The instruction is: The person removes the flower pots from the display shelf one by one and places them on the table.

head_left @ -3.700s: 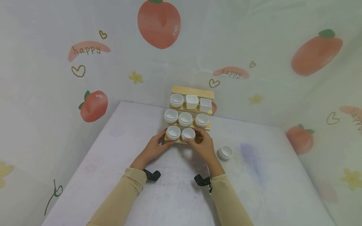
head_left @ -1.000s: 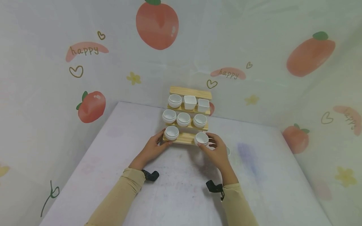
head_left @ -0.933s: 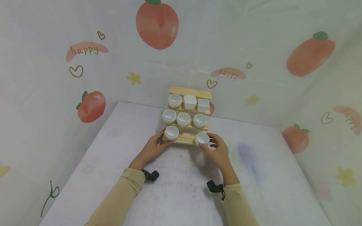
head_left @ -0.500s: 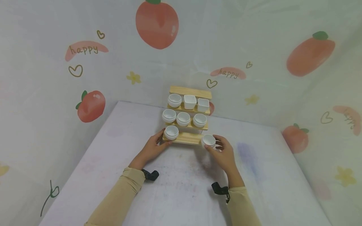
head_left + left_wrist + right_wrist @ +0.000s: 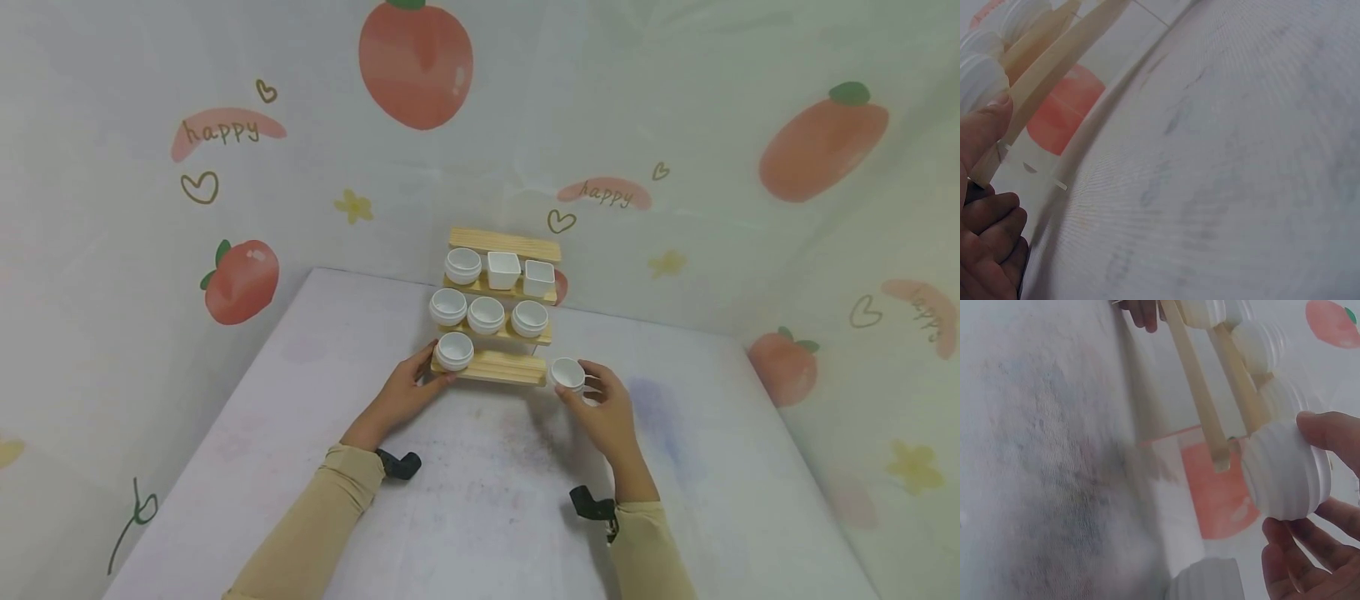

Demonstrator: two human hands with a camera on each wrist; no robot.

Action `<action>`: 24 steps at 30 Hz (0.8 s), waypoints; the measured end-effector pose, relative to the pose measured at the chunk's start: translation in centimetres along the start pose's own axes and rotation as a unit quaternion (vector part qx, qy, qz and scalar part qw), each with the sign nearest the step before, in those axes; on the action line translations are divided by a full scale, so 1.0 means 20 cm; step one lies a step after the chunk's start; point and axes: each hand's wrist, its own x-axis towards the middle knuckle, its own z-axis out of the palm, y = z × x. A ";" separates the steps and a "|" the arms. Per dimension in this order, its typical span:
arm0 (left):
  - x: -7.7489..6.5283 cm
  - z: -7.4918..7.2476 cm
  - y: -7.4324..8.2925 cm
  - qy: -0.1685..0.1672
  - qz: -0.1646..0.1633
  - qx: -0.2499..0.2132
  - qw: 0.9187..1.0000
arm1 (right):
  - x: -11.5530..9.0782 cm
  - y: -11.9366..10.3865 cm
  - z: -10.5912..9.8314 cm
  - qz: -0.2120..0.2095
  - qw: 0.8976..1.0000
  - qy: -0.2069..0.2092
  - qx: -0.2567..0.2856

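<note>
My right hand (image 5: pixel 609 414) pinches a round white ribbed pot (image 5: pixel 1285 472) between thumb and fingers, held just off the right end of the bottom shelf (image 5: pixel 498 367). That shelf belongs to a tiered wooden stand (image 5: pixel 504 243). My left hand (image 5: pixel 401 395) grips the bottom shelf's left end, thumb in front, beside another round white pot (image 5: pixel 455 352). In the left wrist view the thumb (image 5: pixel 991 122) lies against that pot's base. Three round pots fill the middle shelf, including a middle pot (image 5: pixel 487 316). The top shelf bears one round pot (image 5: pixel 462 266) and two square pots (image 5: pixel 503 271).
A further white pot (image 5: pixel 1207 582) stands low in the right wrist view; the right hand hides it in the head view. A white cloth with fruit prints (image 5: pixel 675 250) hangs behind the stand. The table (image 5: pixel 465 517) has a pale, stained cover.
My right hand has slid the pot rightward along the bottom shelf from beside the left pot and off its right end. The left hand has stayed on the stand.
</note>
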 end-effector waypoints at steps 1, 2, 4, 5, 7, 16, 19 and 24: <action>0.00 0.00 0.00 0.000 0.000 0.001 1.000 | 0.00 0.00 -0.01 0.001 1.000 0.002 0.000; 0.00 0.00 0.00 0.000 0.000 0.001 1.000 | 0.00 0.01 -0.01 0.003 1.000 0.005 0.003; 0.00 0.00 0.00 -0.001 0.000 0.003 1.000 | 0.00 0.01 -0.03 0.007 1.000 0.008 0.006; 0.00 0.00 0.01 -0.001 0.000 0.004 1.000 | -0.01 0.01 -0.03 0.009 1.000 0.010 0.004; 0.00 0.00 0.01 -0.001 -0.002 0.004 1.000 | -0.01 0.01 -0.05 0.014 1.000 0.013 -0.001; 0.00 0.00 0.00 -0.003 -0.001 0.005 1.000 | -0.02 0.06 -0.12 0.047 0.998 0.031 -0.024; 0.00 0.00 -0.01 -0.004 0.001 0.007 1.000 | -0.03 0.08 -0.16 0.052 0.998 0.035 -0.026; 0.00 0.00 -0.01 -0.005 -0.001 0.009 1.000 | -0.04 0.13 -0.22 0.062 0.996 0.051 -0.044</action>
